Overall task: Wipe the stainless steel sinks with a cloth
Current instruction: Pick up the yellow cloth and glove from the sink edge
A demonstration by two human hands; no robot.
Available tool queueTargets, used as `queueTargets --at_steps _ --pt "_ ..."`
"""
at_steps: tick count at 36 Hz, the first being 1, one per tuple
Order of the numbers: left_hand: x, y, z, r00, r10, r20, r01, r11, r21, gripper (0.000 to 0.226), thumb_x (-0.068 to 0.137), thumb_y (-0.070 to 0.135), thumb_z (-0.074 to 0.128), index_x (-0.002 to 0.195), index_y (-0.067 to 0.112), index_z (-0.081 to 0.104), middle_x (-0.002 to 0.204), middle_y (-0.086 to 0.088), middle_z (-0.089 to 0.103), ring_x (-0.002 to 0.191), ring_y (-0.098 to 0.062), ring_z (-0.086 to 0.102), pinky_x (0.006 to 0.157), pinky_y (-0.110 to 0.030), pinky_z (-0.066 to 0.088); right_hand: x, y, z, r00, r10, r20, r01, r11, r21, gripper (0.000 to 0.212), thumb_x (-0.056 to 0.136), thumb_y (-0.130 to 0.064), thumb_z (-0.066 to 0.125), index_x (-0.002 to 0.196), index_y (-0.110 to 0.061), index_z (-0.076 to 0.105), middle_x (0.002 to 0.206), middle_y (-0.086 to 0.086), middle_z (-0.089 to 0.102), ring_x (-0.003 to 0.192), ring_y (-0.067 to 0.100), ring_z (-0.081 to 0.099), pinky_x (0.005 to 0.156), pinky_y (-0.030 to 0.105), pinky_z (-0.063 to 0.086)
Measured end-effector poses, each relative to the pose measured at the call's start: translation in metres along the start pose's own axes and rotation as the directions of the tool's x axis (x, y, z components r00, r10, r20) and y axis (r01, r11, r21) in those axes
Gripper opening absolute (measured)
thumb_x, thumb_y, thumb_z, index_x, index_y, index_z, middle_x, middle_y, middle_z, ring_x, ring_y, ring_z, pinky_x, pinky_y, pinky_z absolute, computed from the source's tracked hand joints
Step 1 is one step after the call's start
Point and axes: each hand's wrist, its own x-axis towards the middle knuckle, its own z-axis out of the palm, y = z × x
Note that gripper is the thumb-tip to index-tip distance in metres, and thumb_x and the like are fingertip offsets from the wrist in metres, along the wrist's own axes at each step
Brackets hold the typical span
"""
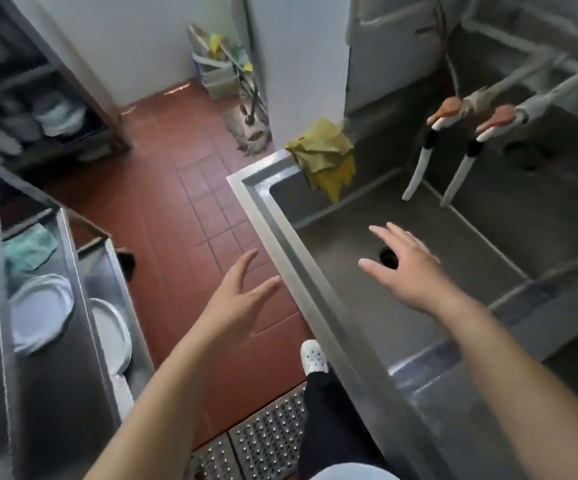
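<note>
Left hand (242,299), right hand (405,268) seemingly empty

The right hand (405,268) covers part of the drain (388,257) in the near sink (332,216); only a dark arc of the drain shows. The far sink (522,216) is cut off by the right edge, and its drain (526,157) is a dark blur. The 2 taps (453,147) are smeared by motion; their pipes run out of the picture at the upper right. The yellow cloth (325,154) hides the sink's far corner. The shelf contents (38,123) at upper left are too blurred to identify. Both forearms leave the picture at the bottom edge. The plates (41,313) at left are partly hidden by the steel panels.
</note>
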Motion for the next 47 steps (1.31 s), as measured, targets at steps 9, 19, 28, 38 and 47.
queueTargets --at_steps 9,19,28,38,47 --pt "0.183 0.060 -0.042 0.963 -0.268 0.008 0.230 0.811 -0.538 0.028 0.095 0.028 0.063 0.123 0.029 0.062 0.116 0.006 0.069 0.113 -0.017 0.061 0.083 -0.041 0.058 0.202 -0.056 -0.029 0.998 0.010 -0.066 0.002 0.985 0.173 0.063 0.089 -0.043 0.067 0.145 -0.028 0.045 0.152 -0.004 0.042 0.138 0.020 0.041 0.111 0.035 0.034" --pt "0.344 0.100 0.030 0.912 -0.398 0.103 0.371 0.689 -0.622 0.030 0.091 0.023 0.059 0.120 0.018 0.058 0.090 0.003 0.051 0.079 -0.012 0.052 0.080 -0.032 0.053 0.362 -0.054 -0.009 0.966 0.225 -0.128 -0.209 0.969 0.129 0.069 0.088 -0.029 0.069 0.149 -0.018 0.040 0.148 0.010 0.047 0.135 0.026 0.046 0.107 0.028 0.035" --pt "0.373 0.132 0.034 0.833 -0.477 0.280 0.520 0.503 -0.691 0.020 0.089 0.015 0.056 0.104 0.022 0.045 0.079 0.004 0.044 0.060 -0.011 0.043 0.070 -0.026 0.046 0.410 -0.072 -0.019 0.902 0.421 -0.100 -0.389 0.890 0.238 0.047 0.080 -0.024 0.078 0.123 -0.020 0.059 0.099 -0.006 0.060 0.109 0.021 0.061 0.100 0.038 0.049" --pt "0.384 0.144 0.027 0.779 -0.547 0.306 0.592 0.481 -0.647 0.011 0.089 0.011 0.068 0.080 0.018 0.065 0.073 0.005 0.066 0.056 -0.007 0.057 0.042 -0.010 0.041 0.411 -0.072 -0.022 0.845 0.524 0.108 -0.531 0.794 0.296 0.039 0.079 -0.023 0.080 0.101 0.007 0.071 0.094 0.013 0.075 0.078 0.014 0.061 0.071 0.024 0.047" --pt "0.372 0.136 0.000 0.925 -0.225 0.306 0.357 0.794 -0.492 0.012 0.089 0.005 0.067 0.095 0.013 0.073 0.081 0.007 0.073 0.070 -0.002 0.067 0.069 -0.018 0.056 0.334 -0.079 -0.020 0.810 0.587 0.001 -0.463 0.638 0.616 0.026 0.084 -0.022 0.077 0.094 0.002 0.072 0.089 0.011 0.071 0.080 0.017 0.061 0.080 0.032 0.047"
